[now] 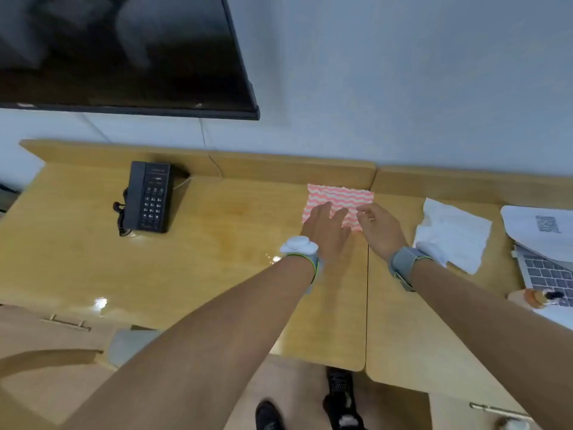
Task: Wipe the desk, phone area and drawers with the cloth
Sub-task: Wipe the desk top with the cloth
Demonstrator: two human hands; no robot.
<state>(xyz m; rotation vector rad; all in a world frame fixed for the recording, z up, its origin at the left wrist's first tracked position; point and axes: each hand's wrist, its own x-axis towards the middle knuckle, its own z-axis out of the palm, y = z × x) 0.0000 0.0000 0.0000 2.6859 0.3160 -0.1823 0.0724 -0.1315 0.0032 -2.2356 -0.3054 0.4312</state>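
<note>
Head view is showing you reaching both hands onto the pink wavy-striped cloth, which is lying flat on the worktop at about one o'clock, against the raised back ledge. Your left hand is resting spread and flat on it, gripping nothing; your right hand is curling loosely at its near edge, and I cannot tell whether that grip is pinching fabric. You are seemingly picking the cloth up or starting the first pass. Next, gather it and sweep toward the black phone at ten o'clock, working around its cord.
</note>
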